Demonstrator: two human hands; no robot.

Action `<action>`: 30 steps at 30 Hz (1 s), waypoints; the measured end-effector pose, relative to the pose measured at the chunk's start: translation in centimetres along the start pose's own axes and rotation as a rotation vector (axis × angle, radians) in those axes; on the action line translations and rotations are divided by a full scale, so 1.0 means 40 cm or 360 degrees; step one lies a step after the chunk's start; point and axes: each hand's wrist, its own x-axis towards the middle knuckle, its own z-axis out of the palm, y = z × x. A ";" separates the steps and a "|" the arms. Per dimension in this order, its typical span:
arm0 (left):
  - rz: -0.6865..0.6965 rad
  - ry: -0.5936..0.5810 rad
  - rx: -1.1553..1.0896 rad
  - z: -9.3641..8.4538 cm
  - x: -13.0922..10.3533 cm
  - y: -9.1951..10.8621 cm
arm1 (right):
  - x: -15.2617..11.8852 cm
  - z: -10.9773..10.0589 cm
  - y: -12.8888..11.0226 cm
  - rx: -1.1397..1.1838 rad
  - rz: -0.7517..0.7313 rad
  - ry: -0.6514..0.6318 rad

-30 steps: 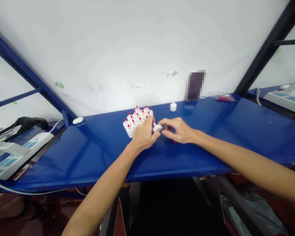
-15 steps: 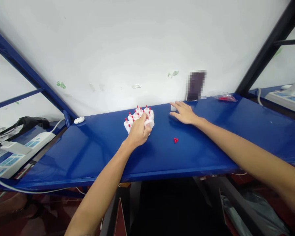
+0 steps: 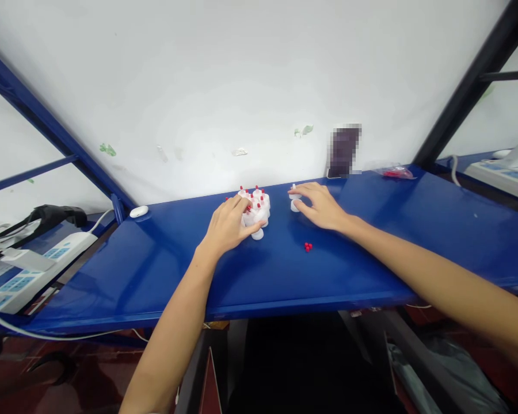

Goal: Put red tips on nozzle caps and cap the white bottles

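A cluster of small white dropper bottles (image 3: 262, 201) with red caps stands on the blue table (image 3: 164, 270). My left hand (image 3: 225, 227) is at the cluster's front left, thumb and fingers spread around the nearest bottle (image 3: 258, 234); a firm grip is not visible. My right hand (image 3: 322, 206) is closed around a separate white bottle (image 3: 294, 205), forefinger and thumb against its side. That bottle's white tip shows without a red cap. Several loose red caps (image 3: 308, 246) lie on the table in front of my right hand.
Against the wall at the back leans a dark, pixelated phone-like object (image 3: 343, 150). A clear bag with red pieces (image 3: 397, 171) lies at the back right. At the left end are a white oval case (image 3: 138, 211) and a white power strip (image 3: 47, 267).
My left hand has spread its fingers and lowered its bottle upright at the cluster's front. My right hand has closed on the separate bottle and shifted it slightly left and nearer.
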 end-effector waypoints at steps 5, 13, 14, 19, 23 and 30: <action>0.0031 -0.0172 0.0253 -0.001 -0.002 0.000 | -0.002 -0.002 -0.011 0.0072 -0.0049 0.0065; 0.0079 -0.0223 0.0447 0.007 -0.008 -0.003 | -0.004 0.003 -0.011 0.0094 -0.0088 0.0120; 0.0090 -0.0229 0.0447 0.008 -0.008 -0.003 | -0.004 0.003 -0.011 0.0097 -0.0098 0.0125; 0.0090 -0.0200 0.0414 0.004 -0.008 -0.001 | -0.005 0.005 -0.009 0.0111 -0.0125 0.0132; 0.0065 -0.0182 0.0358 -0.003 -0.005 -0.001 | -0.005 0.007 -0.007 0.0113 -0.0136 0.0134; 0.0133 -0.0323 0.0133 -0.010 -0.003 0.006 | -0.006 0.007 -0.011 0.0122 -0.0154 0.0144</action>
